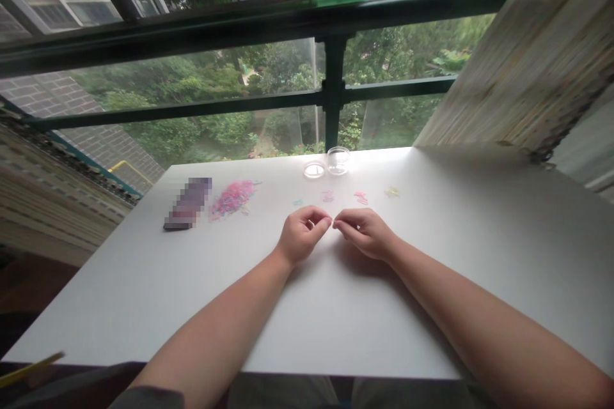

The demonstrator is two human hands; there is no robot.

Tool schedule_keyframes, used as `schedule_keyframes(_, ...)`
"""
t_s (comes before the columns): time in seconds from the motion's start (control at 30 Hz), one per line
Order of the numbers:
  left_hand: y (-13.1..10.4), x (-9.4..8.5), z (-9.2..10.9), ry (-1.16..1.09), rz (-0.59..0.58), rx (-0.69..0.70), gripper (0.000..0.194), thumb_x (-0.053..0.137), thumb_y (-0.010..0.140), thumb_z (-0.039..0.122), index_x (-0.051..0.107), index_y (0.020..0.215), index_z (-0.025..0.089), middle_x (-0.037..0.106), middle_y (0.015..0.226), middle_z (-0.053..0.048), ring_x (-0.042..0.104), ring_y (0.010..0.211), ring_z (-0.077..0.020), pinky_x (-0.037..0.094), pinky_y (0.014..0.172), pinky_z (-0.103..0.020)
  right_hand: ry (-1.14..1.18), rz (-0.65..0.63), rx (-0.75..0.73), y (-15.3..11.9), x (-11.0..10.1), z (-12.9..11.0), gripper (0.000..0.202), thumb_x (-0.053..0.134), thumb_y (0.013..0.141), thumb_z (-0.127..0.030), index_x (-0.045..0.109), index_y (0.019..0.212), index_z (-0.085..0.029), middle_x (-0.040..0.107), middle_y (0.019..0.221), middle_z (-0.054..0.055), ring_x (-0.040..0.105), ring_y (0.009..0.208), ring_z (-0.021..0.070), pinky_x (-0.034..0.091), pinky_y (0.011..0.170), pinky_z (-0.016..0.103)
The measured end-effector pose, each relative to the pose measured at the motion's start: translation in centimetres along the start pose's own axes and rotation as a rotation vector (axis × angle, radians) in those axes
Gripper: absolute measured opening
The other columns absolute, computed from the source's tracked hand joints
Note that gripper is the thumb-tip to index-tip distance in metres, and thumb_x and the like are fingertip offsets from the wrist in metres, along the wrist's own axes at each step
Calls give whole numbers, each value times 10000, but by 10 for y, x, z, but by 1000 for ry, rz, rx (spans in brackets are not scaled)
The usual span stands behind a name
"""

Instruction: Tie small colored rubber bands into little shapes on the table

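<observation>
My left hand and my right hand meet fingertip to fingertip just above the middle of the table. Both are closed in a pinch; whatever sits between the fingertips is too small to make out. Behind them, small groups of thin coloured loops, perhaps paper clips or little bands, lie in a row: a pale blue group, a lilac group, a red-pink group and a yellow group. To the left is a larger mixed pile of such pieces, mostly pink.
A clear round container stands at the table's back edge, beside a clear round lid. At the far left lies a blurred-out dark, phone-shaped object. The white table adjoins a window with a green railing; a curtain hangs right.
</observation>
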State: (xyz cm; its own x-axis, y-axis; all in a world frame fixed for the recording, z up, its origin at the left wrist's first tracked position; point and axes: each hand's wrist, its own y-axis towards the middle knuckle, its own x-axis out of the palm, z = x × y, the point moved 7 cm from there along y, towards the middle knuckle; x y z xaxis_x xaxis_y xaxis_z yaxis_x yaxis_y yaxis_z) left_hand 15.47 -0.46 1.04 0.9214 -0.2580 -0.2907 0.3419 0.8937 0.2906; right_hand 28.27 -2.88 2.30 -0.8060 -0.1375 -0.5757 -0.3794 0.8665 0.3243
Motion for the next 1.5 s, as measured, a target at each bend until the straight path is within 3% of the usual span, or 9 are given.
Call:
schedule_keyframes(0.9, 2, -6, -5, -16, 43, 5, 150, 596, 767, 318, 593, 739, 171, 576, 681, -12, 503, 602, -115, 395, 540, -226, -68, 50, 3, 0, -8, 6, 192, 459, 786, -206, 611, 685, -146, 552, 589, 10, 437, 537, 99, 348, 544, 217)
schedule_keyframes(1.1, 1, 1, -6, 2, -40, -24, 205, 602, 767, 333, 629, 890, 170, 614, 747, -32, 537, 640, -124, 408, 554, -225, -71, 38, -28, 1, -6, 4, 189, 460, 790, -190, 609, 684, -141, 549, 597, 9, 443, 546, 96, 348, 550, 216)
schedule_keyframes(1.5, 1, 2, -1, 109, -66, -21, 226, 542, 814, 363, 602, 792, 146, 576, 690, -12, 490, 606, -102, 388, 552, -207, -62, 20, -62, 1, -4, 2, 159, 487, 794, -184, 577, 668, -146, 484, 564, -16, 398, 530, 84, 325, 528, 207)
